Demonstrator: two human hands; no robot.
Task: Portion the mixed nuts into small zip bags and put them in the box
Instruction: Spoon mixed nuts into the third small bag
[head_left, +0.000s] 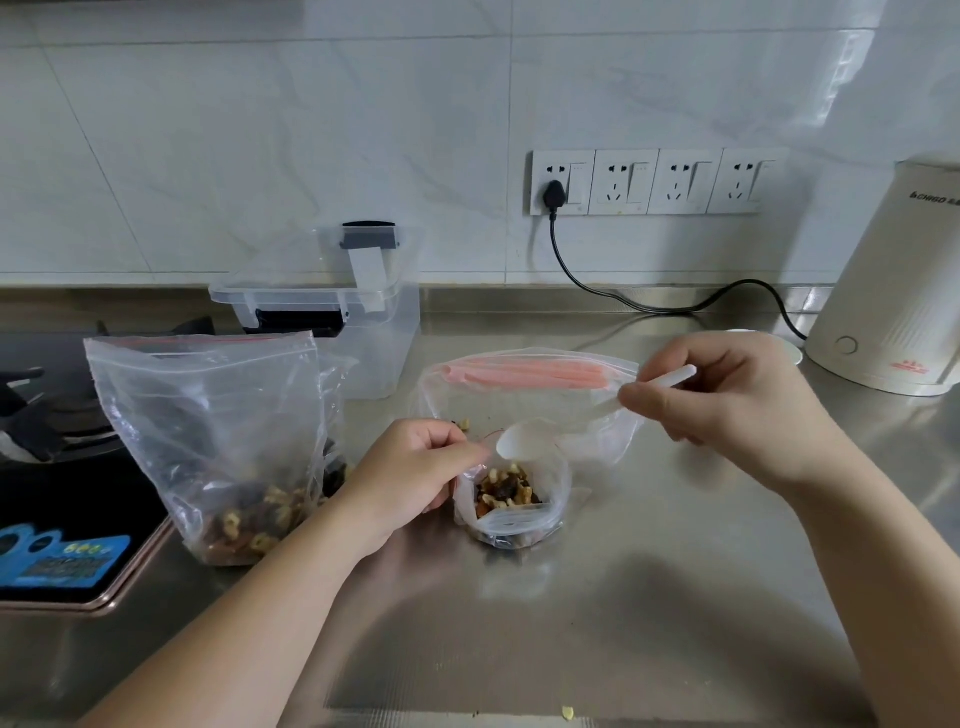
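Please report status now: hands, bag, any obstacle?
Left hand pinches small zip bag open. Right hand holds white spoon above it. Nothing blocking.

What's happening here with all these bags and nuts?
A person is portioning mixed nuts. The left hand pinches open a small bag, already part full. The right hand holds a white spoon, empty, over its mouth. A big bag of nuts stands at left, and the clear box waits behind, lid propped up.
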